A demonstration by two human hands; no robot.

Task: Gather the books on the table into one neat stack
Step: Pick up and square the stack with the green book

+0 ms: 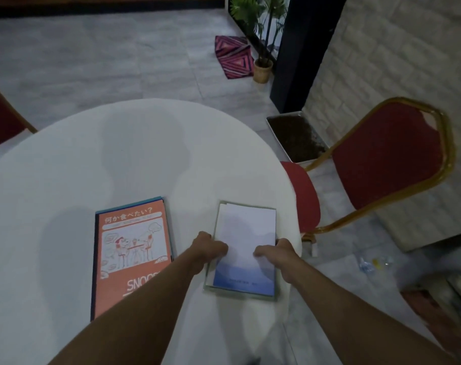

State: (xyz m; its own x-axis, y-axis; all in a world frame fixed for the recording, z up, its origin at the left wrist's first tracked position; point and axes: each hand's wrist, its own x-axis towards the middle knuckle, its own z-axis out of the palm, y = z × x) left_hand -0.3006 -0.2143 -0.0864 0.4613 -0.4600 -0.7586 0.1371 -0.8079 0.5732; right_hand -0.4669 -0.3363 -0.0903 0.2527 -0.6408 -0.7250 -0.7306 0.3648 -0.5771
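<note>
An orange book (130, 255) with a cartoon drawing on its cover lies flat on the round white table (134, 159), on top of a blue book whose edge shows along its left and top sides. To its right lies a small pile topped by a white-and-blue book (246, 233), with a greenish book under it. My left hand (209, 246) grips the left edge of that pile. On its right edge sits my right hand (273, 250), fingers curled over the top cover.
A red chair with a gold frame (390, 159) stands close to the table's right side. Another red chair (0, 119) is at the far left. On the floor behind are a tray of soil (295, 138), a potted plant (262, 67) and a striped cloth (234, 56).
</note>
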